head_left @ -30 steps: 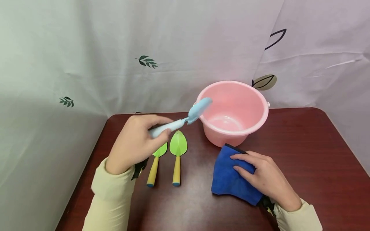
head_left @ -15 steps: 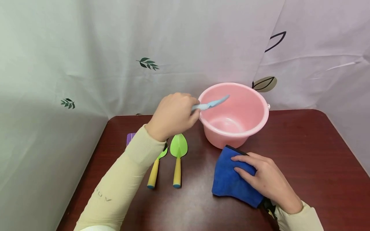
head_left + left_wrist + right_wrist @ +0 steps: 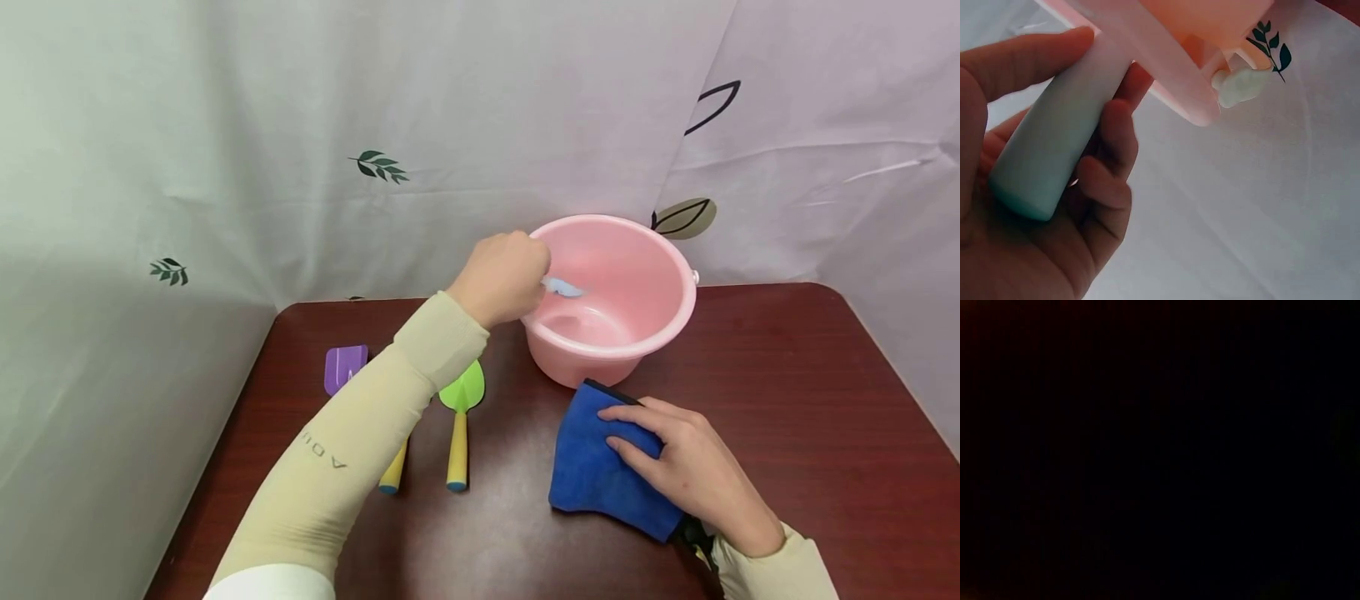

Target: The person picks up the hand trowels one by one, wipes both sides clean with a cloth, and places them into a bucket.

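Trowel in left hand, blade seemingly inside pink bucket.

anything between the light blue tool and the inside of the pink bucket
Only the pink bucket's rim, crossing the light blue tool in the left wrist view; the tool's head lies past it. Nothing else shows.

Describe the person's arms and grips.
The left sleeve is pale yellow with dark lettering, white fabric below it; the right sleeve is pale yellow, something black and yellow by its cuff. Left grip and right grip are ungloved.
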A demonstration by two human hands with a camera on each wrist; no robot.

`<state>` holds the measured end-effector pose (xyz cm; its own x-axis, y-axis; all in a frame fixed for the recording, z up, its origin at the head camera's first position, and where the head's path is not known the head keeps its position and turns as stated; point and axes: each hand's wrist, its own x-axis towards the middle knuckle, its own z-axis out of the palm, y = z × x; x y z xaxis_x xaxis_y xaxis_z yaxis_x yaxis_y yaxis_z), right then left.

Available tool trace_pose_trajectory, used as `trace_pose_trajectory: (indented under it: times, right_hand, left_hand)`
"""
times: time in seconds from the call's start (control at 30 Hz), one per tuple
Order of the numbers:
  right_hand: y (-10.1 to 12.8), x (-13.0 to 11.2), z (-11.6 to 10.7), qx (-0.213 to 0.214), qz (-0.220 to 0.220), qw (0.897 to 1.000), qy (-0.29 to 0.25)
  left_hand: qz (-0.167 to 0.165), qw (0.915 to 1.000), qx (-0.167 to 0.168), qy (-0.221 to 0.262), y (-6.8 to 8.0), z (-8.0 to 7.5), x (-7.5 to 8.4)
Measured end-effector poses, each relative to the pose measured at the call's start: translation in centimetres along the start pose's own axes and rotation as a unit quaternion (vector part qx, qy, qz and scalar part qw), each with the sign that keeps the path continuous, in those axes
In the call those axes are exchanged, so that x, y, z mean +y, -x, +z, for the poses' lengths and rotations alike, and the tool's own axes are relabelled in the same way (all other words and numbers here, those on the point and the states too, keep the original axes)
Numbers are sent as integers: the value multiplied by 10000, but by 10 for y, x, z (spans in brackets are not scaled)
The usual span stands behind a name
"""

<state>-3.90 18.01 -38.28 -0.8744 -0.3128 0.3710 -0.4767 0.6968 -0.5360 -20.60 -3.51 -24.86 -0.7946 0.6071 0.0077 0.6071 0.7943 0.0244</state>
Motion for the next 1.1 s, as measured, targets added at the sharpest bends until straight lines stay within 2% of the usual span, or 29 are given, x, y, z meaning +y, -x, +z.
trace_pose_trajectory:
  times: [0.23,0.37,0.53,0.83,1.1]
  right_hand:
    - [1,0,1,29,-53,10000,9]
    - [1,0,1,14,-30,10000,0]
    - [0,0,2,-5,-30,10000,26]
    - [0,0,1,-47,-4,10000,83]
    - [0,0,1,-85,40,9999,102]
  left_hand:
    - [427,9929,-1008,-457,-20,5,9]
    - [452,9891,-1293,-541,-24,8,12]
    - [485,9876,-1397,-525,-28,13,11]
    - [760,9871,-1398,-171,-32,21,4]
    - [630,9901,-1252,-32,-32,15,-2]
